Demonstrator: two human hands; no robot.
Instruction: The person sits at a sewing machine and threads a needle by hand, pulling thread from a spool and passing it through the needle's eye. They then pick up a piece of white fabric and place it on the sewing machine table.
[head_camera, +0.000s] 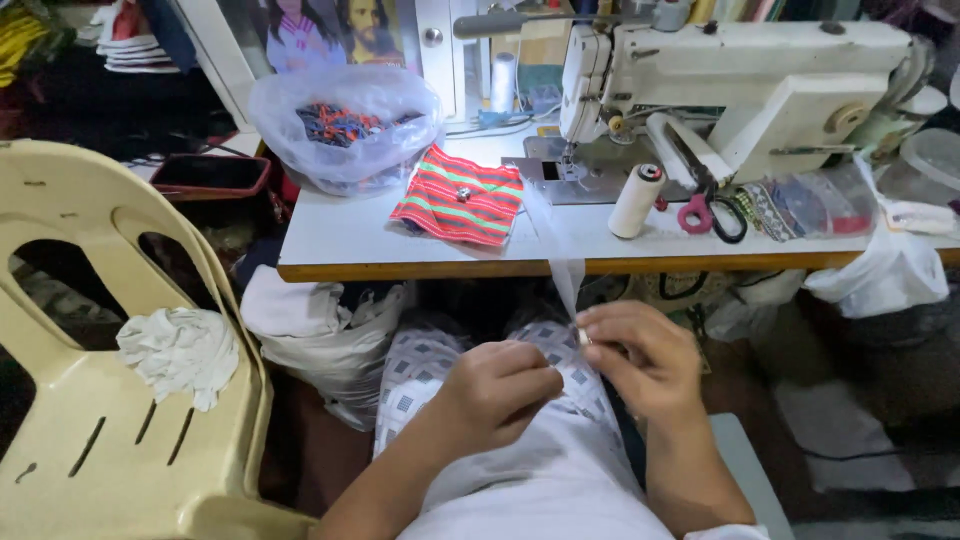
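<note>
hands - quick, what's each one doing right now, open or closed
Left hand: closed in a loose fist on the lap; what it holds cannot be told.
Right hand: closed, fingertips pinching the sheer white strip.

The sewing machine is set on the desk, toward its back. Left of the machine, a folded cloth piece is laid flat, and further left a plastic bag is stood. Before the machine, a thread spool is stood upright, with scissors laid just right of it. From the machine a sheer strip is led forward over the desk edge. Well left of the machine, beside the desk, a chair is placed, with a crumpled rag on its seat.
</note>
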